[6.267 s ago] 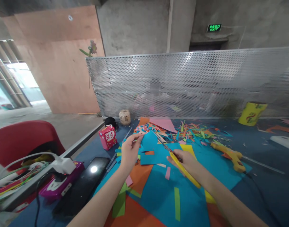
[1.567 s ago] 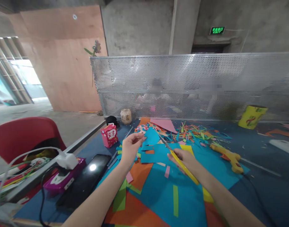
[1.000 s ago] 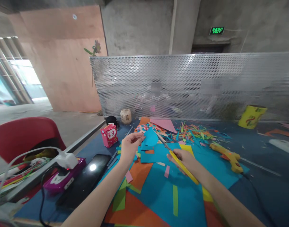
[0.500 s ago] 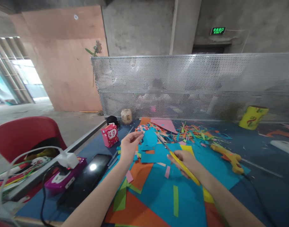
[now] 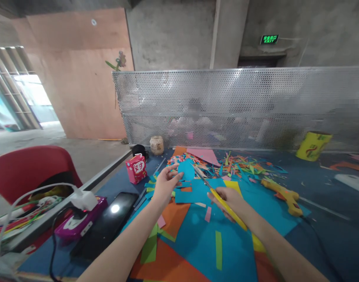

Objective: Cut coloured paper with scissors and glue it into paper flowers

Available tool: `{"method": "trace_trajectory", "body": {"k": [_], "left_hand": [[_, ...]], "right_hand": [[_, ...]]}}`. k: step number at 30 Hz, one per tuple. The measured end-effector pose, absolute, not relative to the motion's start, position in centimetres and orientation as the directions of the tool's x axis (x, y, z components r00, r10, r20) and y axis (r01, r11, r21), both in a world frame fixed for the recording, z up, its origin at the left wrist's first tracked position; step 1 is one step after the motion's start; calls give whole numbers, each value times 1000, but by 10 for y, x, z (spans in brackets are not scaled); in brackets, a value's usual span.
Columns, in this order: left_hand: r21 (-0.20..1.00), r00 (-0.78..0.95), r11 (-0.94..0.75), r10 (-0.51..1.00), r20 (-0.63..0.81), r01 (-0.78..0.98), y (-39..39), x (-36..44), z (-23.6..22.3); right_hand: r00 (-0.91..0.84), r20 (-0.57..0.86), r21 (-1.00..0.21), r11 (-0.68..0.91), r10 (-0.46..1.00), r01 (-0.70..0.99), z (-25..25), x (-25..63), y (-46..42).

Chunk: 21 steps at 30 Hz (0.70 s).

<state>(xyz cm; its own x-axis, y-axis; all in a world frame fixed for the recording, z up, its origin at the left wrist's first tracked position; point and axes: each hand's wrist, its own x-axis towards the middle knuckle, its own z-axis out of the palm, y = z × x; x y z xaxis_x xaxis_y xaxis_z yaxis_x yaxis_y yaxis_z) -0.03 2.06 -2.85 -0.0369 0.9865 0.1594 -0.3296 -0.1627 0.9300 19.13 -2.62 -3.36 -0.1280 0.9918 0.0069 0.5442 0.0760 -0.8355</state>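
A person's left hand [image 5: 165, 185] pinches a round blue paper disc [image 5: 186, 170] between thumb and fingers, holding it by its left side above a surface [image 5: 334, 243] spread with colored paper. The right hand [image 5: 231, 197] closes around the handles of yellow-handled scissors [image 5: 232, 211], whose metal blades point toward the disc's right edge; whether blades and paper touch cannot be told.

Beneath the hands lie a large blue sheet [image 5: 214, 243], an orange sheet [image 5: 164, 264] and a green strip [image 5: 219, 250], with a small pink strip [image 5: 208, 214] above the green one. Beyond the disc, a tangle of paper scraps [image 5: 240, 163] in orange, green and blue sits near a pink sheet [image 5: 204, 155]. At right, a yellow glue gun [image 5: 286, 196] lies on its side, partly over blue paper, and a yellow cylinder [image 5: 312, 147] stands tilted farther back.

On the left, a dark phone [image 5: 105, 223] reflects a bright light beside a purple power strip [image 5: 79, 223] with a white plug [image 5: 84, 199] in it. A pink box [image 5: 136, 169] stands near a pale jar [image 5: 157, 145]. A perforated metal screen [image 5: 226, 90] runs along the back, another person [image 5: 194, 117] dimly visible through it.
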Motion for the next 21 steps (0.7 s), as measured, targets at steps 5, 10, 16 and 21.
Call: {"method": "trace_trajectory", "body": {"k": [5, 10, 16, 21], "left_hand": [[934, -29, -211, 977, 212, -290, 23, -2, -31], [943, -15, -228, 973, 231, -243, 20, 0, -29], [947, -23, -234, 972, 235, -220, 19, 0, -27], [940, -108, -272, 961, 255, -205, 21, -2, -25]], "right_hand": [[-129, -97, -819, -6, 987, 573, -29, 186, -29], [-83, -127, -809, -54, 988, 585, -24, 181, -30], [-94, -55, -820, 9, 994, 572, -32, 186, -26], [-118, 1, -839, 65, 993, 541, -41, 192, -23]]}}
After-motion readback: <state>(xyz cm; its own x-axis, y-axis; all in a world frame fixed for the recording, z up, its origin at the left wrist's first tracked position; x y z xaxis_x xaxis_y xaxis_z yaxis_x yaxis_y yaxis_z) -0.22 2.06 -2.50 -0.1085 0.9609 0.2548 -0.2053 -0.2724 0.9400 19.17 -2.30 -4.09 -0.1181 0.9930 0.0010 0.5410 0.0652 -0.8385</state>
